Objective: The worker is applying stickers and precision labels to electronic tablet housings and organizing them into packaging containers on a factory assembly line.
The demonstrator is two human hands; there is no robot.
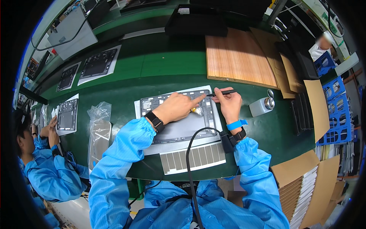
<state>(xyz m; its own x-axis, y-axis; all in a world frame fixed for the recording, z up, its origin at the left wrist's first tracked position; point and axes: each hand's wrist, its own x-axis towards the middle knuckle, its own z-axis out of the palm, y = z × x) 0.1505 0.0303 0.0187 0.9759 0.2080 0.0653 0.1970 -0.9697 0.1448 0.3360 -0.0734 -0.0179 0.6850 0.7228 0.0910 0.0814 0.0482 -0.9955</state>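
A grey tablet housing (175,128) with small white pads and parts along its edges lies on a white sheet before me. My left hand (176,108) rests over its upper part, index finger stretched toward the top right corner, the other fingers partly curled. Beside that hand a small shiny yellowish piece (197,111) shows on the housing; its kind is unclear. Between thumb and fingers my right hand (228,104) pinches slim black tweezers (228,92), their tip at the housing's top right corner near my left fingertip.
A sheet of grey strips (193,158) lies at the near edge, a clear plastic bag (100,118) left. A dispenser bottle (262,106) stands right, a wooden board (240,57) behind. Cardboard boxes (293,168) are lower right. At left another person (53,168) handles a similar housing (68,115).
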